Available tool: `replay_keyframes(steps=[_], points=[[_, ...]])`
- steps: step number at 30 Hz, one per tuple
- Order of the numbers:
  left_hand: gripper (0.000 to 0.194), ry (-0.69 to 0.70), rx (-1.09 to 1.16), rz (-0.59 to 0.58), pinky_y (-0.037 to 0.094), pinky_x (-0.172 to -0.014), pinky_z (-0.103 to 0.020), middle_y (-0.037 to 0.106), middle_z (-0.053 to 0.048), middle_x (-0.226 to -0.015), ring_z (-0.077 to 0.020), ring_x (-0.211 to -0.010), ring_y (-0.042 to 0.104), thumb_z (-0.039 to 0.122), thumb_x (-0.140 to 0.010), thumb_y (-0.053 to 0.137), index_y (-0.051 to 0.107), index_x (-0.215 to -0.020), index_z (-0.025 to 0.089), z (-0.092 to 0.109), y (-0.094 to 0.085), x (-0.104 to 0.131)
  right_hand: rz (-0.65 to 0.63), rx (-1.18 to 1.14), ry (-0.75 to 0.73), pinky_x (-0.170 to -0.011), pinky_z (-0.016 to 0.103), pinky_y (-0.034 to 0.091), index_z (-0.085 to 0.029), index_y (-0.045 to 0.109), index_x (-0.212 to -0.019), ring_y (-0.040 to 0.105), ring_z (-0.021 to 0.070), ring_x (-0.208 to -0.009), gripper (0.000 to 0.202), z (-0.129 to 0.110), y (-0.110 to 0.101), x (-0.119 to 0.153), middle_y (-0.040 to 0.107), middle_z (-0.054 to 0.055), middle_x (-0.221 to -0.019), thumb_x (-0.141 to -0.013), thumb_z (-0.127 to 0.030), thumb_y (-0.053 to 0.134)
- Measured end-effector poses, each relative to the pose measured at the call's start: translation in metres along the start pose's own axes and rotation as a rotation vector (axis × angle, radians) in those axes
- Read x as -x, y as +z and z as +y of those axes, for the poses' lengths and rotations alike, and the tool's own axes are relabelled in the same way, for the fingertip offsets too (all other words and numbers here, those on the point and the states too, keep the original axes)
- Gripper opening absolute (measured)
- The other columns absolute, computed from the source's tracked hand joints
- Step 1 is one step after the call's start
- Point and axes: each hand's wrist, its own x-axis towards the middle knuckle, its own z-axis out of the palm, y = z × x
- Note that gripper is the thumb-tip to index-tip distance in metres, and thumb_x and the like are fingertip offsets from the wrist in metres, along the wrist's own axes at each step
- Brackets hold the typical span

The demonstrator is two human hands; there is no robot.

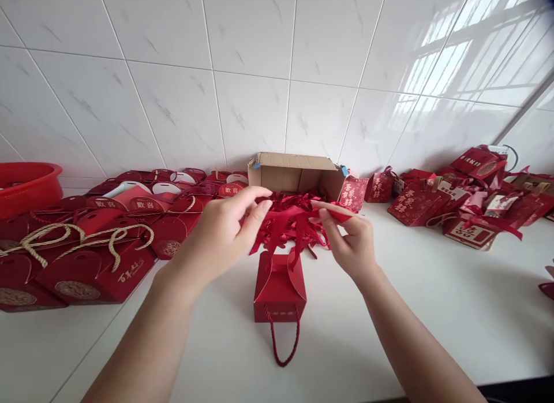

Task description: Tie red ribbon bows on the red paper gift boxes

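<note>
Red gift box [280,276] resting on the white surface [341,339], centrally, below and between the two hands. Its longer visible dimension runs from the viewer toward the tiled wall [251,108]; a twisted dark-red cord handle [283,364] droops in a U toward the viewer. Smooth card panels with curved edges form the upper side. Glossy ribbons [303,224] lie in a tangled heap just beyond, before an open cardboard carton [298,160]. Left hand [227,221]: thumb and forefinger nearly meet beside the ribbons; whether they pinch one cannot be told. Right hand [354,247]: thumb and forefinger brought close together at the ribbons; their grip is likewise unclear. At left, red boxes with cream rope handles [97,276]; at right, patterned red boxes [419,201], some tilted.
</note>
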Motion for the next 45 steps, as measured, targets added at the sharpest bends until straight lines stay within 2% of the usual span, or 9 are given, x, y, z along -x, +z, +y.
replay_keyframes(steps=[6, 10, 13, 16, 20, 26, 31, 38, 45], points=[[0.015, 0.002, -0.345, 0.109, 0.035, -0.057, -0.019, 0.039, 0.008, -0.056, -0.0086, -0.05, 0.04, 0.036, -0.079, 0.063, 0.061, -0.088, 0.024, -0.034, -0.02, 0.028, -0.001, 0.114, 0.41, -0.051, 0.025, 0.049, -0.016, 0.068, -0.083, 0.065, 0.0173, -0.058, 0.029, 0.006, -0.047, 0.058, 0.068, 0.005, -0.063, -0.089, -0.04, 0.051], [0.01, -0.272, -0.424, -0.113, 0.034, -0.057, -0.017, 0.037, 0.008, -0.057, -0.009, -0.051, 0.042, 0.029, -0.08, 0.055, 0.06, -0.087, 0.024, -0.076, -0.027, 0.064, -0.085, 0.287, 0.706, -0.047, 0.028, 0.047, -0.018, 0.064, -0.074, 0.064, 0.0208, -0.058, 0.036, 0.037, -0.082, 0.097, 0.068, 0.007, -0.064, -0.086, -0.048, 0.049], [0.016, -0.393, -0.368, -0.303, 0.034, -0.054, -0.019, 0.04, 0.008, -0.057, -0.0113, -0.051, 0.045, 0.029, -0.078, 0.051, 0.061, -0.088, 0.023, -0.101, -0.018, 0.084, -0.328, 0.36, 0.84, -0.044, 0.03, 0.044, -0.019, 0.062, -0.069, 0.06, 0.0205, -0.053, 0.041, 0.054, -0.091, 0.114, 0.068, 0.007, -0.067, -0.087, -0.051, 0.043], [0.015, -0.35, -0.387, -0.369, 0.039, -0.067, -0.027, 0.051, 0.005, -0.059, -0.016, -0.059, 0.054, 0.029, -0.075, 0.052, 0.063, -0.082, 0.024, -0.106, -0.003, 0.09, -0.365, 0.437, 0.783, -0.055, 0.035, 0.049, -0.02, 0.062, -0.101, 0.064, 0.0238, -0.068, 0.035, 0.058, -0.086, 0.117, 0.07, 0.01, -0.093, -0.088, -0.046, 0.043], [0.017, -0.266, -0.367, -0.133, 0.035, -0.091, -0.043, 0.067, -0.002, -0.086, -0.0261, -0.093, 0.06, 0.039, -0.078, 0.055, 0.062, -0.075, 0.024, -0.083, 0.012, 0.082, -0.091, 0.49, 0.537, -0.068, 0.039, 0.051, -0.019, 0.041, -0.133, 0.055, 0.033, -0.112, 0.053, 0.046, -0.066, 0.099, 0.052, 0.018, -0.131, -0.087, -0.044, 0.048], [0.033, -0.367, 0.182, -0.281, 0.043, -0.094, -0.036, 0.062, -0.003, -0.108, -0.0243, -0.107, 0.057, 0.051, -0.077, 0.061, 0.054, -0.096, 0.025, -0.055, 0.045, 0.071, -0.513, -0.098, 0.548, -0.082, 0.035, 0.049, -0.022, 0.056, -0.109, 0.058, 0.024, -0.108, 0.037, 0.027, -0.018, 0.068, 0.062, 0.009, -0.116, -0.089, -0.051, 0.048], [0.039, -0.545, 0.392, -0.39, 0.046, -0.085, -0.037, 0.057, -0.003, -0.101, -0.023, -0.099, 0.057, 0.049, -0.072, 0.067, 0.046, -0.092, 0.024, -0.054, 0.061, 0.069, -0.745, -0.351, 0.813, -0.063, 0.027, 0.044, -0.02, 0.052, -0.08, 0.057, 0.0143, -0.071, 0.043, 0.028, 0.011, 0.064, 0.061, 0.001, -0.081, -0.08, -0.062, 0.056], [0.036, -0.589, 0.643, -0.513, 0.033, -0.055, -0.026, 0.045, 0.004, -0.063, -0.0122, -0.058, 0.043, 0.052, -0.08, 0.058, 0.048, -0.066, 0.02, -0.055, 0.056, 0.068, -0.813, -0.536, 0.861, -0.047, 0.024, 0.014, -0.019, 0.037, -0.058, 0.021, 0.0061, -0.048, 0.051, 0.036, 0.004, 0.061, 0.028, -0.009, -0.055, -0.077, -0.061, 0.06], [0.045, -0.474, 0.548, -0.455, 0.019, -0.051, -0.025, 0.024, 0.007, -0.056, -0.0092, -0.053, 0.024, 0.043, -0.078, 0.063, 0.032, -0.056, 0.02, -0.071, 0.051, 0.066, -0.731, -0.648, 0.869, -0.046, 0.024, 0.012, -0.017, 0.052, -0.059, 0.021, 0.0061, -0.047, 0.039, 0.046, -0.006, 0.065, 0.032, -0.009, -0.05, -0.076, -0.048, 0.068]])
